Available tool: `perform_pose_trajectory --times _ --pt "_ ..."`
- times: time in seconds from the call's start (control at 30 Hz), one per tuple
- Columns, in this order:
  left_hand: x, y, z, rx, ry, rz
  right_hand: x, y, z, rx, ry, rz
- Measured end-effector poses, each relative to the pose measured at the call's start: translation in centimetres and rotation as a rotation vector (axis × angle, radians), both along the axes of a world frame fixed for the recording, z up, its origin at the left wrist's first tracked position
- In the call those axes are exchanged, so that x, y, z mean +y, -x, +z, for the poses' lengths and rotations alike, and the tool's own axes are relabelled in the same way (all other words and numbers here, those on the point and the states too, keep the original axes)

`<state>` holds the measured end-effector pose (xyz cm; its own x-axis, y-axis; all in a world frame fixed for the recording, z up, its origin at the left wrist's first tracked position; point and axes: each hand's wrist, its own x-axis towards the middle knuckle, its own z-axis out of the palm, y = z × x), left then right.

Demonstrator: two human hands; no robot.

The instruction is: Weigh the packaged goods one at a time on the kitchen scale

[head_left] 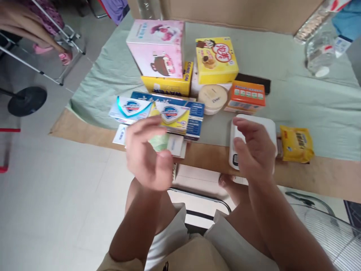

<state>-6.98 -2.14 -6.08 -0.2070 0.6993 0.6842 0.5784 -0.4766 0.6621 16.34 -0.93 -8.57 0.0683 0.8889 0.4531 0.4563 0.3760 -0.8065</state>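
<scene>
My left hand [148,154] hovers in front of a pile of soap boxes [166,113], its fingers curled loosely and apart with nothing in them. My right hand [255,148] is raised over a white kitchen scale [267,126], fingers bent and spread, holding nothing. Both hands are a little blurred. The soap boxes are blue, white and yellow and lie stacked flat at the near edge of a green cloth [310,101].
Behind stand a pink box [158,47], a yellow box [216,60], an orange box [245,97], a round white Dove tin [213,98] and a yellow packet [296,143]. A clear bottle [318,49] lies at the far right. Another person's hand [25,26] shows top left. A fan grille [332,229] is at bottom right.
</scene>
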Motion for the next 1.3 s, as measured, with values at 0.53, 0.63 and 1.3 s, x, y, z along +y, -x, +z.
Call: perform_pose_trajectory --times 0.53,0.63,1.3 --pt "-0.2 4.7 0.2 0.223 0.259 -0.033 4.1 8.3 1.8 -0.446 0.053 0.192" --pt "-0.2 3.3 0.2 0.231 0.265 -0.060 3.5 7.8 2.2 -0.373 0.005 0.182" --pt "0.8 -12.7 -5.2 0.126 0.445 -0.697 -1.1 -9.8 -1.5 -0.441 0.066 -0.101"
